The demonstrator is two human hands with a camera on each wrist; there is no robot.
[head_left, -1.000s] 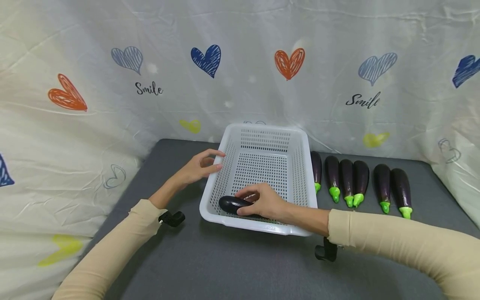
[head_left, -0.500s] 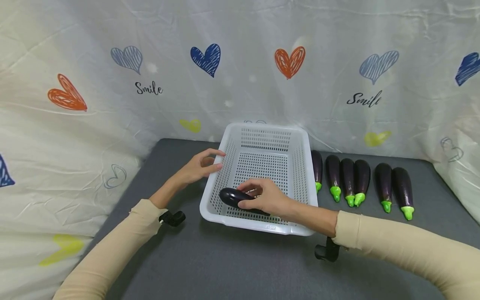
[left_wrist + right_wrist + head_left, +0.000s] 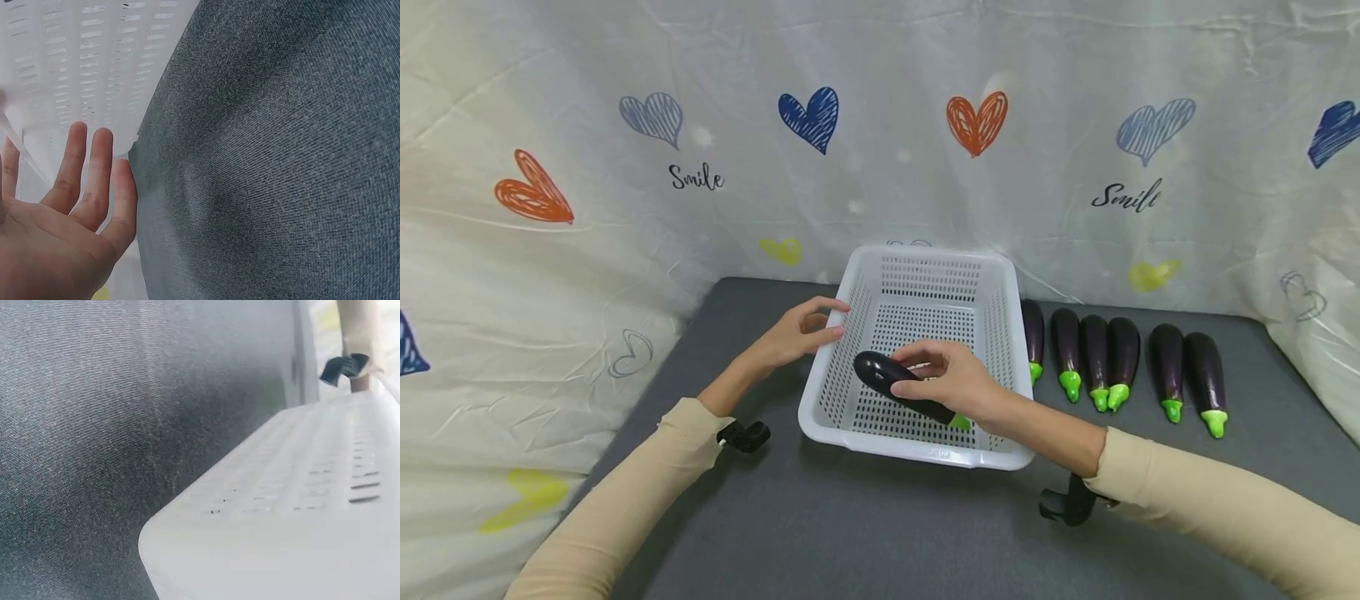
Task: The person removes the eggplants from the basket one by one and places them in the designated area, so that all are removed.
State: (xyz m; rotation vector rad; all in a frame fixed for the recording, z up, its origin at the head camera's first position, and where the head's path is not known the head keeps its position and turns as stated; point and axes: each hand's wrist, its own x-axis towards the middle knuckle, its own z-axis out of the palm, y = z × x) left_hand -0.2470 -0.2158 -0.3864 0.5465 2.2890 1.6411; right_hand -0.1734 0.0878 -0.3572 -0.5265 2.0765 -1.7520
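Observation:
In the head view my right hand (image 3: 951, 379) grips a dark glossy eggplant (image 3: 880, 377) around its middle, thumb on the near side and fingers over the far side. The eggplant is tilted over the inside of the white perforated basket (image 3: 913, 454), and its green stem end shows below the hand. My left hand (image 3: 793, 335) is at the basket's left rim, with thumb and index fingertip touching the edge. The left wrist view shows the other fingers (image 3: 100, 162) fairly straight beside the outer wall. Neither the right hand nor the held eggplant appears in the right wrist view.
Several eggplants (image 3: 1093, 358) lie in a row on the grey table (image 3: 865, 533) right of the basket, green stems toward me. The basket partly hides the leftmost one. A white curtain (image 3: 895, 192) printed with hearts hangs behind and along the left side.
My right hand has lifted the eggplant from the near part of the basket, moving up and slightly right, and its green stem has come into view. The left hand has stayed at the rim.

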